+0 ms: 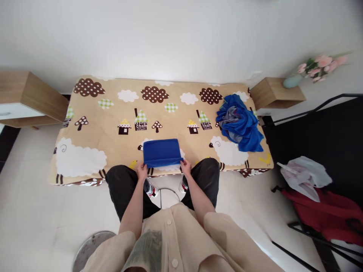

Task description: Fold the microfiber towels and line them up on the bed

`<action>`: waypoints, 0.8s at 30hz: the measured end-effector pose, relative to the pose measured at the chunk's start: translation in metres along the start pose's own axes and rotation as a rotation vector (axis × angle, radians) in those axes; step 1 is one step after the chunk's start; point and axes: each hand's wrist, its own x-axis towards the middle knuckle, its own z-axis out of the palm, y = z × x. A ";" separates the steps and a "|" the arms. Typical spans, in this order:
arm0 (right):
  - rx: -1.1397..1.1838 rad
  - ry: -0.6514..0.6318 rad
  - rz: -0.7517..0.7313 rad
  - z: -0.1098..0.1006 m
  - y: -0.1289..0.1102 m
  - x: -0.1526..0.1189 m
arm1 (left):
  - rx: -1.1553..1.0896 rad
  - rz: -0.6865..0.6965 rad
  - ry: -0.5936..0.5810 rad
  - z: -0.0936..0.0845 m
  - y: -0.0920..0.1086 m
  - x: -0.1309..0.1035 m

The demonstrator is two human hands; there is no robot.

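The person's left hand [142, 171] and right hand [185, 167] each pinch a near corner of the blue cloth [161, 149], lying just beyond them; folding seems in hand, the next turn likely calling for even lifting

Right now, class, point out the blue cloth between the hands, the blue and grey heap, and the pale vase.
Blue cloth [162, 151]: head view, middle of its flat face.
Blue and grey heap [242, 125]: head view, blue folds near its middle.
Pale vase [292, 81]: head view, side of its body.
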 end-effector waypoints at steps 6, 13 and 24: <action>-0.040 0.016 0.037 0.000 -0.002 0.001 | 0.042 -0.051 0.014 0.004 -0.004 0.003; -0.064 0.021 0.076 -0.001 -0.003 0.001 | 0.067 -0.081 0.016 0.004 -0.005 0.001; -0.057 0.055 0.127 0.001 -0.002 0.003 | 0.041 -0.137 0.028 0.004 -0.005 0.001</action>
